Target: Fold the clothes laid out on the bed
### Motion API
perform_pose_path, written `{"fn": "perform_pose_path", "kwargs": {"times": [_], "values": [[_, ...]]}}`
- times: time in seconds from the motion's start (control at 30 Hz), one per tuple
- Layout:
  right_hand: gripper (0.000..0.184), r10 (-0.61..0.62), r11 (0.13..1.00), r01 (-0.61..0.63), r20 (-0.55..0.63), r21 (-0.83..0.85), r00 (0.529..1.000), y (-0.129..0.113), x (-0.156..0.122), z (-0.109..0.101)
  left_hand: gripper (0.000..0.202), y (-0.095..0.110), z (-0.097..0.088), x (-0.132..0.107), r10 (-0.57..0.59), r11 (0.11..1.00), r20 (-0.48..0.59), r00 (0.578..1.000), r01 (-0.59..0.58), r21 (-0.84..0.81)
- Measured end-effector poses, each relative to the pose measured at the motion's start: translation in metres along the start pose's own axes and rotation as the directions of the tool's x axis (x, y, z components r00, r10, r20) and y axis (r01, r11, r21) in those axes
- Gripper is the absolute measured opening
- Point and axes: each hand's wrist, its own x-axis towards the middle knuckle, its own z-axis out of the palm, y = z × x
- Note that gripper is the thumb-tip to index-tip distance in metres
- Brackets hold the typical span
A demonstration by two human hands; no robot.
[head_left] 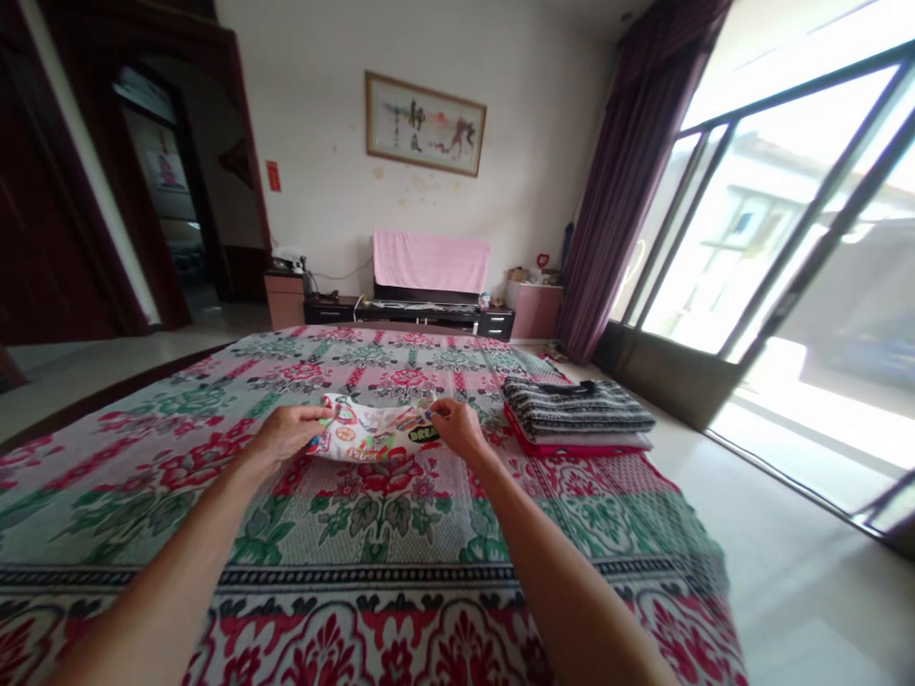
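Note:
A small white garment with colourful prints (373, 431) lies folded on the flowered bedspread (372, 534) in front of me. My left hand (287, 431) pinches its left end. My right hand (457, 427) pinches its right end, beside a dark printed patch. Both arms stretch forward over the bed.
A stack of folded clothes, striped sweater on top of white and red pieces (576, 412), sits on the bed to the right. Beyond the bed stand a low TV cabinet with a pink cloth (430, 262), a doorway at the left, and big glass doors with purple curtains at the right.

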Motion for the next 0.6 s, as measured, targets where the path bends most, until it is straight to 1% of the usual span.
{"fn": "perform_pose_path", "kwargs": {"times": [0.1,0.17,0.23,0.3,0.37,0.47,0.53,0.6], "values": [[0.024,-0.065,0.998,0.062,-0.083,-0.031,0.994,-0.002,0.008,-0.040,0.051,0.022,0.020,0.000,0.092,0.996,-0.002,0.996,-0.092,0.002],[0.024,-0.104,0.994,0.096,-0.159,-0.057,0.982,0.002,0.012,-0.071,0.053,0.041,0.039,-0.002,0.155,0.988,0.012,0.988,-0.155,-0.030],[0.023,-0.122,0.991,0.103,-0.235,-0.091,0.964,0.011,0.014,-0.102,0.056,0.062,0.062,-0.005,0.214,0.971,0.051,0.975,-0.207,-0.117],[0.024,-0.097,0.990,0.060,-0.305,-0.128,0.948,0.026,0.014,-0.131,0.059,0.082,0.089,-0.008,0.259,0.946,0.119,0.958,-0.227,-0.233],[0.024,-0.055,0.988,-0.002,-0.356,-0.157,0.933,0.044,0.014,-0.157,0.059,0.099,0.117,-0.010,0.294,0.926,0.195,0.936,-0.229,-0.299],[0.024,-0.011,0.977,-0.077,-0.409,-0.198,0.913,0.075,0.013,-0.187,0.051,0.119,0.158,-0.011,0.355,0.924,0.256,0.899,-0.296,-0.242],[0.025,0.004,0.970,-0.111,-0.441,-0.218,0.898,0.093,0.015,-0.203,0.046,0.130,0.183,-0.012,0.401,0.911,0.269,0.876,-0.351,-0.216],[0.026,0.027,0.963,-0.148,-0.467,-0.226,0.884,0.109,0.017,-0.218,0.043,0.140,0.206,-0.013,0.436,0.896,0.280,0.855,-0.382,-0.228]]}}
